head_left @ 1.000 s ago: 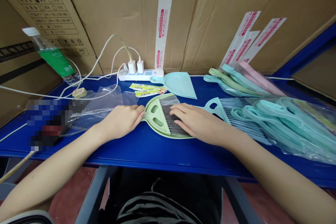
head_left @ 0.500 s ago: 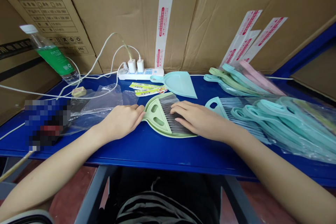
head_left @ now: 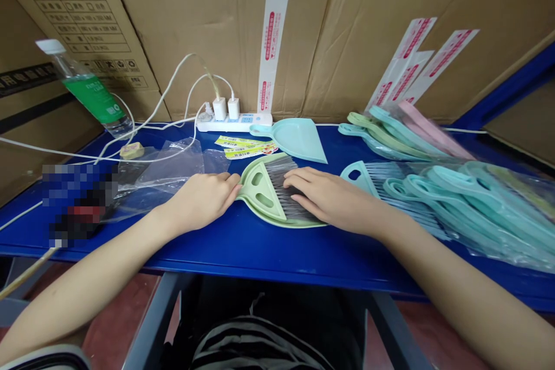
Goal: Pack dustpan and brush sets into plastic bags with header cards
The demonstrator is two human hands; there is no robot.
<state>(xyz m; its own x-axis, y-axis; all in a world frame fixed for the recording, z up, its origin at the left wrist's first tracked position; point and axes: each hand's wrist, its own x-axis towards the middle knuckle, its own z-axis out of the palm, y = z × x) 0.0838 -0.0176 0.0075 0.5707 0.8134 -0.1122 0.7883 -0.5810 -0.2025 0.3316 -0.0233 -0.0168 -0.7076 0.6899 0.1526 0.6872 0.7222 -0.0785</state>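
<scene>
A light green hand brush (head_left: 273,199) with grey bristles lies in a matching green dustpan (head_left: 260,218), whose rim shows around it on the blue table. My left hand (head_left: 206,201) is closed around the handle end at the left, covering most of it. On the right, my right hand (head_left: 336,199) lies with fingers stretched out over the grey bristles, touching them, and hides the right part of the brush and pan. Just behind the pair are a light blue dustpan (head_left: 301,139) and yellow-green printed labels (head_left: 247,152).
Bagged blue dustpan sets (head_left: 459,202) lie at the right, with a blue brush (head_left: 362,176) beside them. Behind is another bagged pile (head_left: 394,133). A power strip (head_left: 243,121), cables, clear plastic bags (head_left: 173,167), a yellowish block (head_left: 132,151) and a green-labelled bottle (head_left: 93,95) occupy the left and back.
</scene>
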